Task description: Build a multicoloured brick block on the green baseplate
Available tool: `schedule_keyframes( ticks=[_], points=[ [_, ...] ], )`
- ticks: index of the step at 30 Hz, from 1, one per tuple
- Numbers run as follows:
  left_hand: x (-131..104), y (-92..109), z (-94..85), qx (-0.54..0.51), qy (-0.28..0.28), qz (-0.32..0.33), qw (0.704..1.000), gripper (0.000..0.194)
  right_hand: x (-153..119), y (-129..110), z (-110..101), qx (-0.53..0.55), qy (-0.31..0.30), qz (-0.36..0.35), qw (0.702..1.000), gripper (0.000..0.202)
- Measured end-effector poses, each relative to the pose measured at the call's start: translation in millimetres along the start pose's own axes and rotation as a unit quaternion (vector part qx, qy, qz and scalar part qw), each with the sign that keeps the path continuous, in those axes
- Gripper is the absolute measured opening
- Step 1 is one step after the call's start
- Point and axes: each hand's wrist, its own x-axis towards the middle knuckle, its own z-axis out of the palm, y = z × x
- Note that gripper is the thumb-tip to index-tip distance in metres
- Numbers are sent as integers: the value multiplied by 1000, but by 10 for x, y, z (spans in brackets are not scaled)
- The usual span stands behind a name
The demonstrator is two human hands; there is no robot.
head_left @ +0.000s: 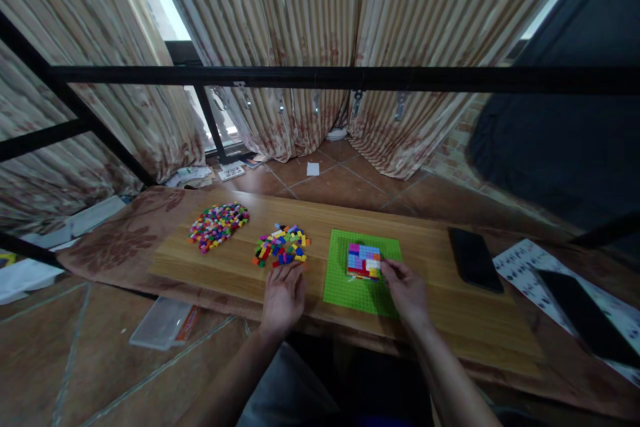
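Observation:
A light green baseplate (340, 287) lies on the wooden board, and on it sits a low square block of toy bricks (363, 261) in blue, purple, red, white, yellow and orange. Fingers and thumb of my right hand (406, 288) close together at the right edge of that block; whether a loose brick is between them is hidden. To the left of the baseplate is a pile of mixed toy bricks (283, 245). My left hand (284, 297) rests at its near edge, palm down, fingers stretched forward, with nothing visible in it.
A heap of smaller colourful pieces (219, 225) lies farther left on the wooden board (200, 273). A black phone (474, 259) is at the right, beside a printed sheet (530, 267) with another dark device (587, 313) on it. A clear plastic container (163, 323) stands on the floor at left.

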Motion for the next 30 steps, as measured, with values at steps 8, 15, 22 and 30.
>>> schedule_keyframes(
  ticks=[8, 15, 22, 30],
  points=[
    [-30, -259, -7, 11, 11, -41, 999, 26, 34, 46, -359, -83, 49, -14, 995, 49],
    [28, -279, 85, 18, 32, -74, 997, 30, 247, 300, -719, -322, 107, -114, 934, 46],
    [80, -241, 111, 25, 23, -94, 995, 25, 155, 327, -671, -386, 102, -165, 902, 44],
    [65, -182, 116, 19, 34, -104, 994, 28, 158, 335, -682, -390, 101, -189, 895, 43]
  ],
)
